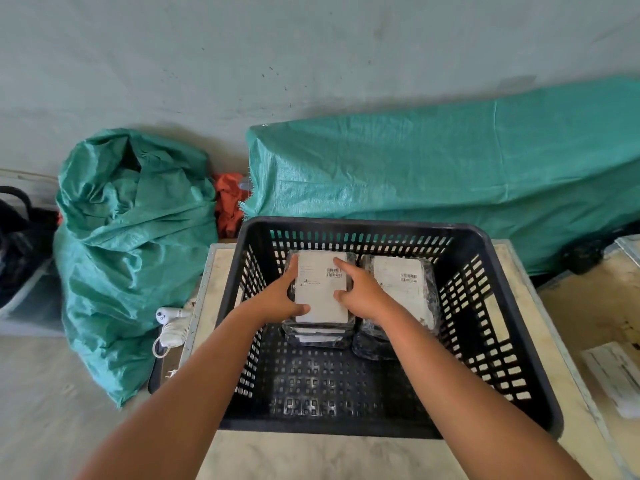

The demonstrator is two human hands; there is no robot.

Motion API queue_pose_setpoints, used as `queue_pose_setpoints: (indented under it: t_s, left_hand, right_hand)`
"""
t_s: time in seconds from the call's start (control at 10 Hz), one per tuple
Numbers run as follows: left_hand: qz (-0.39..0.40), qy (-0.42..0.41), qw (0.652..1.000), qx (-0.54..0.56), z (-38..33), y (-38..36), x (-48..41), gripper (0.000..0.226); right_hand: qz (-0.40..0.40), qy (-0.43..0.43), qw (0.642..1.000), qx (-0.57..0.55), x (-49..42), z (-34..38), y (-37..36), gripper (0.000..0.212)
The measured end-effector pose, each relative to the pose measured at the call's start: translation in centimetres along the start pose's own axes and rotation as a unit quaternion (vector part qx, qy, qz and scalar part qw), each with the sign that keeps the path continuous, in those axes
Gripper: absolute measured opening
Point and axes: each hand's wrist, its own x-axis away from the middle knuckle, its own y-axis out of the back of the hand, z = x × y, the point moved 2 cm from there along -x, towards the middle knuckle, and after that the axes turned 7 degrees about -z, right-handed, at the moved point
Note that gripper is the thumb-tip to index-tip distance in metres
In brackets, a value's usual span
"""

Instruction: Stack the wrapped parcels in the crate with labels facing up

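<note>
While both bare forearms are being reached forward over the near rim of the black slatted crate [512,344], the top wrapped parcel [320,289] is being held between the two hands. The left hand [277,296] is being pressed against the parcel's left edge, fingers curled around it and thumb lying at its near corner; the right hand [360,289] is being pressed against its right edge, index finger stretched over the white label beside the barcode. This parcel is being kept label-up on a stack of similar parcels in the far left part of the crate. Just beside it, to the right, a second stack [403,289] is lying, its label also turned up. The crate is being carried by a pale counter [311,459]. On the floor to the left, white earphones [169,320] are lying near a crumpled green woven sack [131,244]. Farther back, a green tarpaulin [450,174] is being draped along the wall, with orange cloth [228,202] between sack and tarpaulin.
</note>
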Motion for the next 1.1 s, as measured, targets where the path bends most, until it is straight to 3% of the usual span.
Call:
queue_pose_setpoints:
  t_s: [0.3, 0.7, 0.9, 1.0, 1.1]
  left_hand:
    - [-0.058, -0.019, 0.994, -0.086, 0.4, -0.8, -0.7, 0.112]
    - [-0.002, -0.061, 0.984, -0.167, -0.4, 0.4, -2.2, 0.111]
    - [-0.032, -0.051, 0.989, -0.137, -1.5, 0.4, -0.9, 0.111]
    - [-0.063, -0.045, 0.989, -0.126, -2.8, 1.0, 0.1, 0.109]
    - [-0.140, -0.072, 0.985, -0.073, -3.9, 1.3, 2.5, 0.090]
  right_hand:
    - [-0.081, 0.033, 0.988, 0.127, 0.7, 0.0, -1.5, 0.074]
    - [-0.007, 0.045, 0.978, 0.205, 0.3, 0.4, -1.5, 0.067]
    - [0.001, 0.011, 0.979, 0.205, 1.1, 2.3, -0.7, 0.064]
    - [-0.031, 0.002, 0.989, 0.144, 1.7, 3.6, 0.9, 0.053]
    - [-0.077, 0.019, 0.994, 0.080, 2.8, 4.7, 3.3, 0.060]
